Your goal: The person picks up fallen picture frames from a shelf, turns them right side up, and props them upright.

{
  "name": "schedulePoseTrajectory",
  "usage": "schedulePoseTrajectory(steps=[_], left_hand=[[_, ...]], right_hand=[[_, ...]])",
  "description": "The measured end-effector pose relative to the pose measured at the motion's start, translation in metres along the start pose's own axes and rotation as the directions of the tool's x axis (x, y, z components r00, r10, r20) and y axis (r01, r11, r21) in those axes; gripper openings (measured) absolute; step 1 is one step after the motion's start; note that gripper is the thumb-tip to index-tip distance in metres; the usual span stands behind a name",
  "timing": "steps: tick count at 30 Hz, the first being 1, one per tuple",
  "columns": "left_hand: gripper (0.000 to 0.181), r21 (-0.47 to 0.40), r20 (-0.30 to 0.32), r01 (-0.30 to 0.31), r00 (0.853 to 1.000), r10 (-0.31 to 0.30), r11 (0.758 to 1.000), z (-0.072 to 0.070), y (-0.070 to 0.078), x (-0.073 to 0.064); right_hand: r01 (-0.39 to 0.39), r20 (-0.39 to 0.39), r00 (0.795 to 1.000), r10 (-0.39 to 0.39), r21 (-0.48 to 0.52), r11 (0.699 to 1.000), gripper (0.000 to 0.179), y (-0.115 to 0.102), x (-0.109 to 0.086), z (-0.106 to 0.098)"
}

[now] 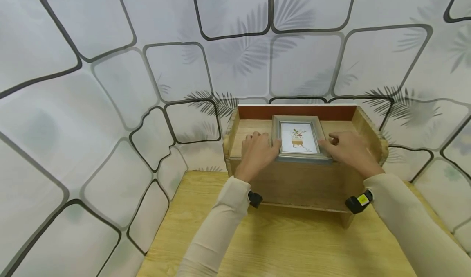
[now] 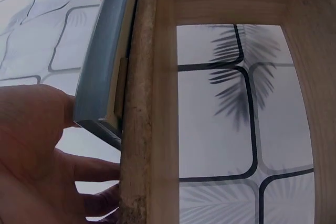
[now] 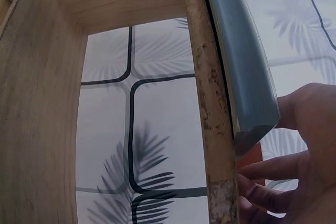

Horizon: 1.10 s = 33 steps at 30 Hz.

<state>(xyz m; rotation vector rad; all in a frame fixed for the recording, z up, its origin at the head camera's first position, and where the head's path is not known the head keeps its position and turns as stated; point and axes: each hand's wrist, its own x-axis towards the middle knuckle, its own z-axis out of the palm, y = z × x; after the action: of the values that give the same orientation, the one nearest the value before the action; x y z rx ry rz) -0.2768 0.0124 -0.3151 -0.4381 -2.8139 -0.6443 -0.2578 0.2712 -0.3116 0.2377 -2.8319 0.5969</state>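
Observation:
A silver-grey picture frame (image 1: 299, 159) lies face up on the top board of a small wooden shelf (image 1: 294, 183). Behind its glass is a print of a plant in a brown pot. My left hand (image 1: 257, 152) is at the frame's left side, its thumb touching the edge and its other fingers resting on the board. On the opposite side, my right hand (image 1: 351, 148) has its thumb against the frame's right edge, with its fingers loosely bent over the board. Both wrist views show the frame's edge (image 2: 102, 56) low along the board; the frame's underside is hidden.
The shelf has raised side panels (image 1: 371, 131) and a reddish-brown back strip (image 1: 298, 112). It stands on a yellow wood-grain table (image 1: 294, 244). Patterned sheeting (image 1: 239, 72) with leaf prints rises behind and to both sides. An open compartment lies under the top board.

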Motion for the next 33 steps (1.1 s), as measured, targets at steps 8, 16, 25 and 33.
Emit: schedulePoseTrajectory(steps=[8,16,25,33], left_hand=[[0.032,-0.014,0.019,-0.023,1.0,0.024,1.0,0.001,0.003,0.004],[0.03,-0.007,-0.001,-0.034,0.999,0.034,0.999,0.004,0.004,0.007],[0.028,-0.057,-0.024,-0.071,0.997,0.069,0.996,0.002,0.003,0.008],[0.029,-0.121,-0.099,-0.107,0.991,0.095,0.987,-0.004,0.006,0.01]], right_hand=[[0.041,-0.01,0.999,-0.041,0.038,0.998,0.042,-0.003,0.005,0.006],[0.099,-0.092,0.992,-0.09,0.095,0.991,0.035,-0.009,0.002,0.005],[0.04,-0.126,0.992,-0.018,0.178,0.983,0.028,-0.012,0.001,0.006],[0.001,-0.131,0.991,0.028,0.216,0.976,0.036,-0.019,-0.002,-0.001]])
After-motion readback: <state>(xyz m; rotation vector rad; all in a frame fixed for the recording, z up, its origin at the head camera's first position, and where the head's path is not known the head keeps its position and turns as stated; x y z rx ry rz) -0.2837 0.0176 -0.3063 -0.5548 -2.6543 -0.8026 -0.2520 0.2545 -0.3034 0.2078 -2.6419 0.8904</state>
